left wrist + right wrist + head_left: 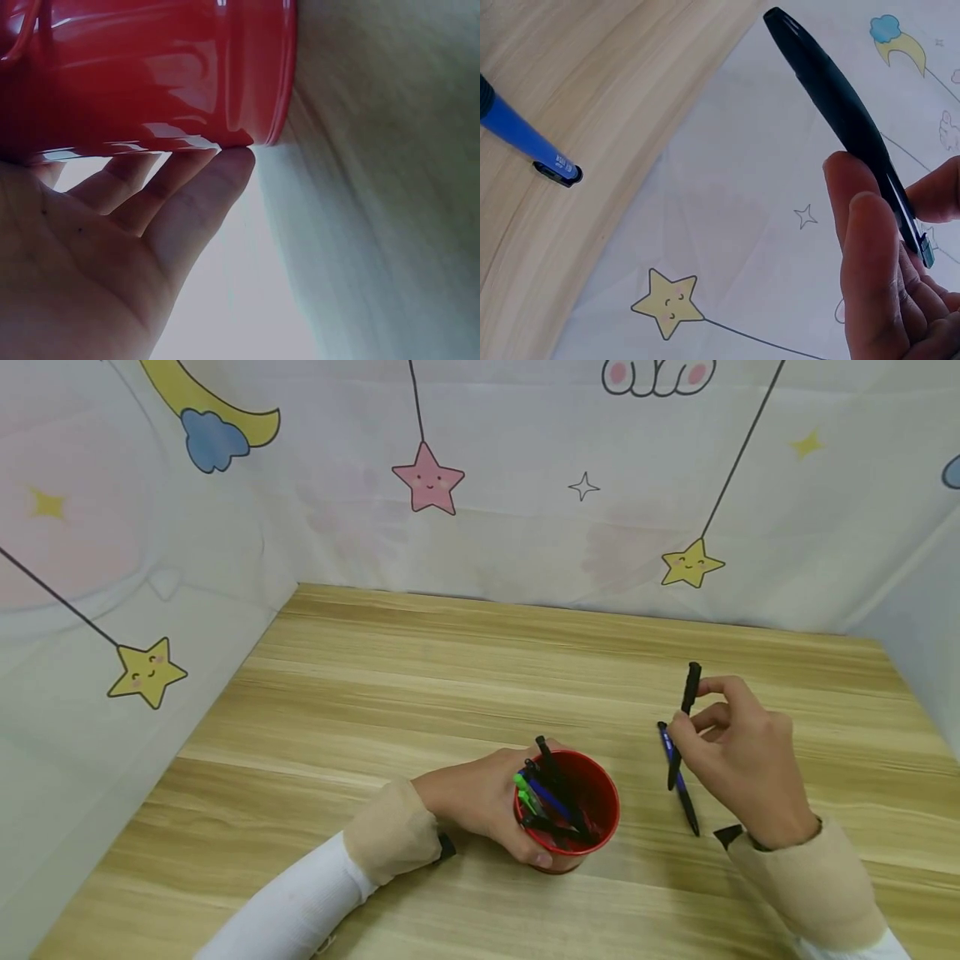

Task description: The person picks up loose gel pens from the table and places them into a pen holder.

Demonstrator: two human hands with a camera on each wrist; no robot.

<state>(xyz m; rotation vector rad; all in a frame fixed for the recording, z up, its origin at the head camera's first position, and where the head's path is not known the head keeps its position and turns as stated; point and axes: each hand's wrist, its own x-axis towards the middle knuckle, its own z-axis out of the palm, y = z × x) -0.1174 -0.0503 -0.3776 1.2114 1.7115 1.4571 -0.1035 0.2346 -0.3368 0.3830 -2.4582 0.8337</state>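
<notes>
A red cup (611, 789) stands upright on the table, and my left hand (487, 797) grips its left side, the thumb at the front. In the left wrist view the fingers lie along the glossy cup wall (165, 82). Several pens lean inside, among them a green one (523, 789), a blue one and black ones. My right hand (750, 760) pinches a black pen (691, 687) between thumb and fingers, to the right of the cup. In the right wrist view this black pen (840, 105) is held tilted. Below it on the table lies a blue and black pen (687, 810).
The wood-grain table (420, 668) meets a printed cloth backdrop (510, 543) at the back, and cloth also rises at both sides. Beige cuffs (393, 831) wrap both wrists.
</notes>
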